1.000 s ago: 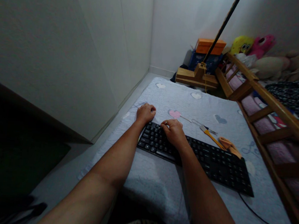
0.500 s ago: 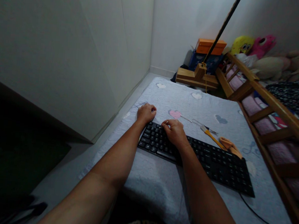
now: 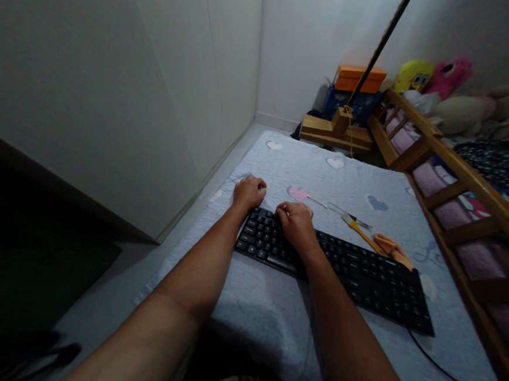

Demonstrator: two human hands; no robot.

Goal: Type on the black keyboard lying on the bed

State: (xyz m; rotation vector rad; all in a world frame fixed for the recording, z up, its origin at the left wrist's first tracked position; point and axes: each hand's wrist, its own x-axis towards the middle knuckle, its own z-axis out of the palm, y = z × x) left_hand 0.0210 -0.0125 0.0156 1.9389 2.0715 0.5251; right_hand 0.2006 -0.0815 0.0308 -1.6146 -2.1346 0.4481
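Observation:
A black keyboard (image 3: 372, 288) lies at a slant on the heart-patterned cloth. My right hand (image 3: 296, 222) is over its left half, thumb and fingertips pinched together just above the upper keys. A small pale tip shows at the pinch; what it belongs to is too small to make out. Beside the keyboard's far left corner rests my left hand (image 3: 249, 192), its fingers curled in; the palm side is hidden. Beyond the keyboard lie a thin white stick (image 3: 317, 202), a wire tool with a dark handle (image 3: 353, 217), a yellow-handled brush (image 3: 363, 233) and an orange cloth (image 3: 393, 250).
The keyboard's cable (image 3: 451, 379) runs off toward the lower right. A wooden bed rail (image 3: 468, 166) borders the right side, and a pale cabinet (image 3: 155, 106) stands at left. At the back are a wooden stand (image 3: 336, 129) with a pole and an orange box (image 3: 360, 79).
My right hand has shifted very slightly over the keys, still pinched. My left hand and the keyboard stay where they were.

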